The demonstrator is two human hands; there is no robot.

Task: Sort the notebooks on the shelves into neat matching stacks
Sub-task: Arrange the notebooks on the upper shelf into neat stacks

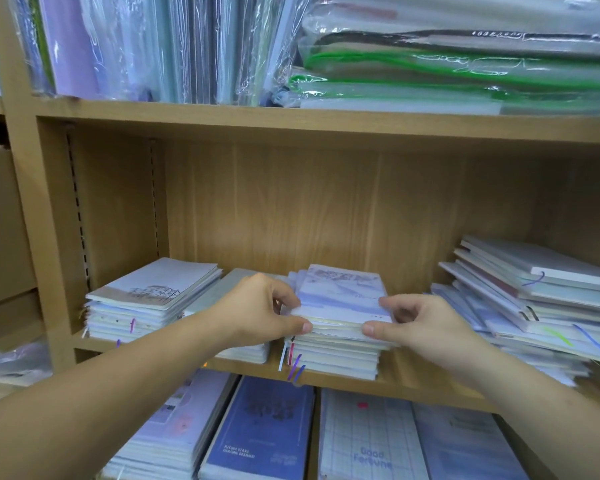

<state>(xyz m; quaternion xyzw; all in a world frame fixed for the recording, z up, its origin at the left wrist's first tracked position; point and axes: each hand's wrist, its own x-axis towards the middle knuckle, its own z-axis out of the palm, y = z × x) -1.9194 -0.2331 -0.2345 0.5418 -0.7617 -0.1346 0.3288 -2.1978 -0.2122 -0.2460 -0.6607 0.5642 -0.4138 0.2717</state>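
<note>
On the middle shelf point(416, 372), left hand point(264, 308) and right hand point(421, 322) pinched the seemingly skewed top notebooks point(340, 301); an uneven pull could topple their stack point(336, 356).

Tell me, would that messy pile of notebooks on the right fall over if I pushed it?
Probably it would slide apart rather than topple: the right notebook pile is fanned out at different angles, with covers overhanging. The covers look smooth, so likely slippery. Being many notebooks deep, it is probably heavy altogether.
</note>
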